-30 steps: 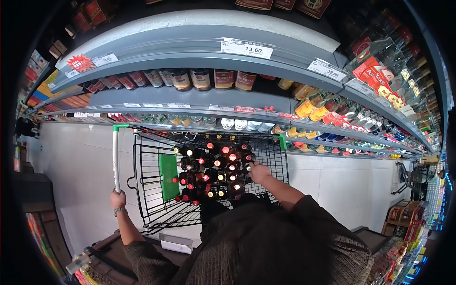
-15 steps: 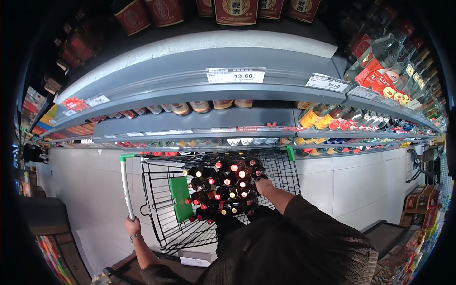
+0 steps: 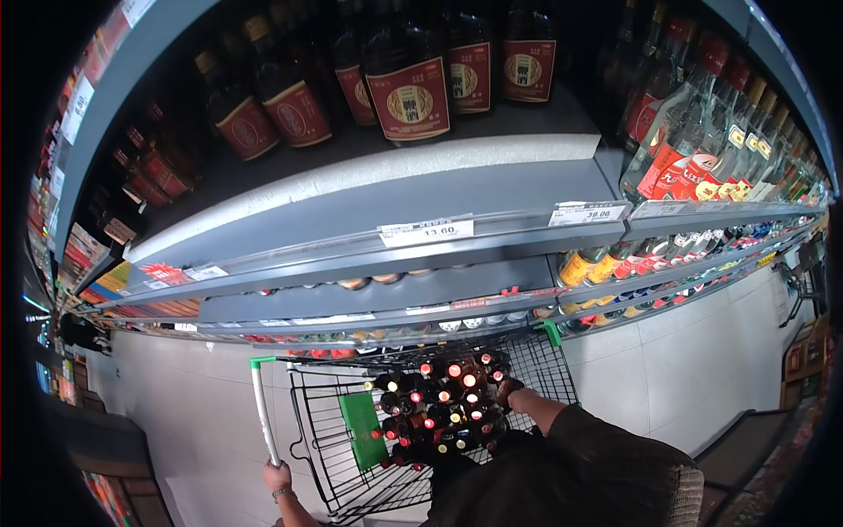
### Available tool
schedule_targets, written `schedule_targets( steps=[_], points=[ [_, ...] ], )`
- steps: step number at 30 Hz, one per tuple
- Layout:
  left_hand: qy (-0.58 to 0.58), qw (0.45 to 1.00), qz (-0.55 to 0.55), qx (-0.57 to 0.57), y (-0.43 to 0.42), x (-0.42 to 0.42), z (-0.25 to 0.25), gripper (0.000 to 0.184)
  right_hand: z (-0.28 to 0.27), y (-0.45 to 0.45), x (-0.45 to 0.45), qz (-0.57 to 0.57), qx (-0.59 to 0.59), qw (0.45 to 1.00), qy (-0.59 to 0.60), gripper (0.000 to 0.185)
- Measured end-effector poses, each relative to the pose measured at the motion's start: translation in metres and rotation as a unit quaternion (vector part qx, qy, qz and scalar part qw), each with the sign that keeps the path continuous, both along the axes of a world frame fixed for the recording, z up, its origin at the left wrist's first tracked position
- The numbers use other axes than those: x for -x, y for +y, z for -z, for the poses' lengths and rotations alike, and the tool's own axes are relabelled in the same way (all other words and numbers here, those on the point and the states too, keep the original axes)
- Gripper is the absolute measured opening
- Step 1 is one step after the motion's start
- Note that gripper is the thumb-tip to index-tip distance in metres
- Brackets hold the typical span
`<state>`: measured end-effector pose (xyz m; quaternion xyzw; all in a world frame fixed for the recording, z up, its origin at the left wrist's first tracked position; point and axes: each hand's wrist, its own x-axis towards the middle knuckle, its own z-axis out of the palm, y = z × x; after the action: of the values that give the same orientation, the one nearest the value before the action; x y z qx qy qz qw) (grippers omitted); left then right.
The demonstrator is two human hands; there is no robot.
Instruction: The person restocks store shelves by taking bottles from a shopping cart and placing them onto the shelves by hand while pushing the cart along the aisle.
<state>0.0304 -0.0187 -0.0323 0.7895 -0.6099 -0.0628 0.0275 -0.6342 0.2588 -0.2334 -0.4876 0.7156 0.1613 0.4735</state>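
Note:
My left hand (image 3: 277,477) is closed around the lower end of the white shopping cart handle (image 3: 264,413), which has a green corner piece. Inside the black wire cart (image 3: 320,465) several dark glass bottles (image 3: 430,411) stand close together, with red and yellow caps. At the right side of this group, my right hand (image 3: 520,400) is closed on a dark bottle (image 3: 507,390), mostly covered by my fingers. A green panel (image 3: 363,430) lies to the left of the bottles in the cart.
A grey store shelf (image 3: 378,198) runs across in front, holding dark bottles with red labels (image 3: 408,101). Clear bottles (image 3: 676,158) stand at its right. Price tags (image 3: 428,231) line the edge. Tiled floor (image 3: 632,386) shows beside the cart.
The view has tilted up, so more of the upper shelf bottles show and the cart sits lower in view. Both hands keep their places, on the handle and at the bottles.

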Motion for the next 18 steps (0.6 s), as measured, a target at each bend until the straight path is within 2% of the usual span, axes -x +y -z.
schedule_targets(
  steps=[3,8,11,12,13,15,18],
  points=[
    [0.002,1.0,-0.006,0.004,0.001,0.001,0.001,0.023,-0.013,0.021,0.009,0.012,0.04,0.999,-0.003,0.024],
    [-0.015,1.0,-0.006,0.017,0.006,0.007,-0.004,0.022,-0.021,0.06,0.008,0.157,0.197,0.967,-0.044,0.026],
    [-0.008,0.997,0.024,0.076,0.009,-0.003,0.008,0.023,-0.037,0.082,0.006,0.245,0.244,0.936,-0.062,0.027],
    [0.049,0.998,-0.04,-0.001,0.009,0.002,-0.003,0.04,-0.042,0.088,0.007,0.262,0.243,0.932,-0.065,0.027],
    [0.088,0.992,0.006,0.086,0.015,0.005,-0.003,0.044,-0.049,0.095,0.008,0.28,0.242,0.927,-0.067,0.027],
    [0.166,0.947,0.099,0.257,0.027,0.011,0.003,0.054,-0.073,0.105,0.008,0.314,0.256,0.908,-0.107,0.025],
    [0.025,0.919,0.173,0.352,0.062,0.084,-0.05,0.068,-0.155,0.107,0.008,0.315,0.304,0.891,-0.117,0.024]
  ],
)
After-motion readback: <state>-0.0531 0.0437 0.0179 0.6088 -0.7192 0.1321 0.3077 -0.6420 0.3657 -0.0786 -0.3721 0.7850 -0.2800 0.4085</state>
